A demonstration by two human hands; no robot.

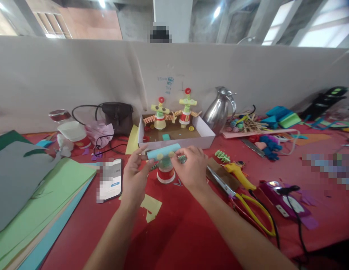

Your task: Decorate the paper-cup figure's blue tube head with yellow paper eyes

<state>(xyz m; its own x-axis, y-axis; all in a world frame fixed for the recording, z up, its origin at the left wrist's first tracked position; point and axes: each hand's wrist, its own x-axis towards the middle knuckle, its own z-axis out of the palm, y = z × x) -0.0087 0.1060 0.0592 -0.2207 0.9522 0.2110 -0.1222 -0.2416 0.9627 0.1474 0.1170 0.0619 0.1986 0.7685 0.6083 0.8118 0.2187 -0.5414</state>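
A small craft figure stands on the red table in front of me: a red-and-white paper cup (166,173) topped by a light blue paper roll (162,151) with two yellow buttons on it. My left hand (133,176) pinches the roll's left end. My right hand (191,168) grips its right end, beside a green folded paper spring (181,159). Both hands are closed on the figure. Yellow paper scraps (151,207) lie just below the hands.
Behind the figure, a white shallow box (204,135) holds two finished figures (172,114). Around it: a phone (110,180), stacked coloured sheets (47,202), a dark bag (117,116), a steel jug (219,110), yellow-handled scissors (247,204), a glue gun (240,173) and craft clutter at right.
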